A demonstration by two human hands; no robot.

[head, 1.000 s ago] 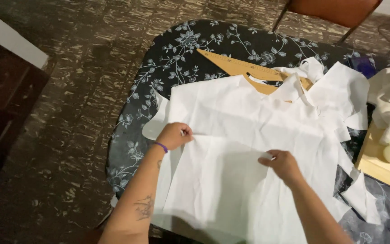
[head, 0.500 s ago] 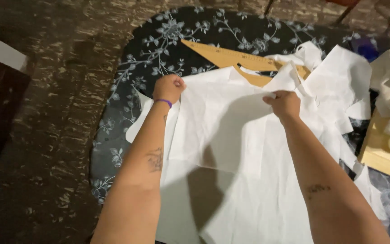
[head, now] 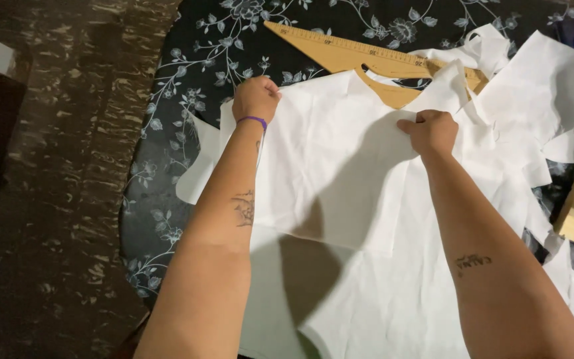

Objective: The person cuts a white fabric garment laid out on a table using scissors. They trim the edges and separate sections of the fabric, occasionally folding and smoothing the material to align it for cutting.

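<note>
While both hands pinch the white cloth piece point(head: 340, 166), left hand point(head: 255, 98) and right hand point(head: 430, 131) fingers closed on its top edge, it lies flat just below the wooden ruler point(head: 360, 56) on the bench point(head: 167, 100); smoothing looks half done.

We stretch both bare forearms forward, tattoos showing on each. Our left hand point(head: 255, 98), a purple band at its wrist, is curled into a fist; our right hand point(head: 428, 131) pinches shut, knuckles up.

Both hands, left point(head: 255, 98) and right point(head: 431, 131), pinch white fabric point(head: 340, 173) over floral tablecloth point(head: 187, 60); wooden ruler point(head: 360, 53) beyond.
</note>
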